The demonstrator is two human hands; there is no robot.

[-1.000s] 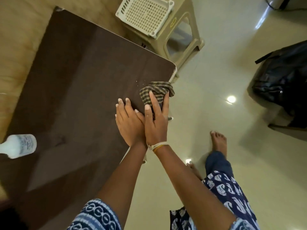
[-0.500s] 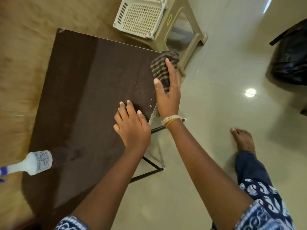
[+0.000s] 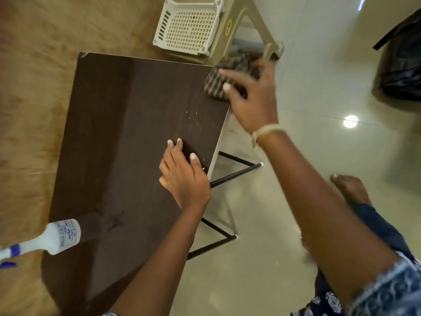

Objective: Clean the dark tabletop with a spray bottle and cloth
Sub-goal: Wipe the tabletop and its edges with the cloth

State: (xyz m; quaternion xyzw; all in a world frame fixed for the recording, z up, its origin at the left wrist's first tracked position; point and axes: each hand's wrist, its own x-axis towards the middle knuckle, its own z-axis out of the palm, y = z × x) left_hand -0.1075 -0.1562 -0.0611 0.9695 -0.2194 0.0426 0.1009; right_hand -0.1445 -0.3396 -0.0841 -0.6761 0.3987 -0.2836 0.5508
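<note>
The dark brown tabletop [image 3: 118, 133] fills the left middle of the head view. My right hand [image 3: 252, 99] presses a striped cloth [image 3: 215, 84] onto the table's far right corner, blurred by motion. My left hand [image 3: 184, 176] lies flat on the tabletop near its right edge, fingers apart and holding nothing. Small pale crumbs [image 3: 193, 117] are scattered between the two hands. A white spray bottle [image 3: 59, 236] with a blue nozzle lies on its side at the table's near left edge.
A white perforated basket [image 3: 189, 26] sits on a beige plastic stool [image 3: 246, 30] beyond the table. A black bag [image 3: 403, 62] stands on the glossy tiled floor at right. The table's black legs [image 3: 234, 172] and my bare foot [image 3: 350, 188] show below the right edge.
My right hand has pushed the cloth away from my left hand to the table's far right corner. My left hand has stayed flat near the right edge.
</note>
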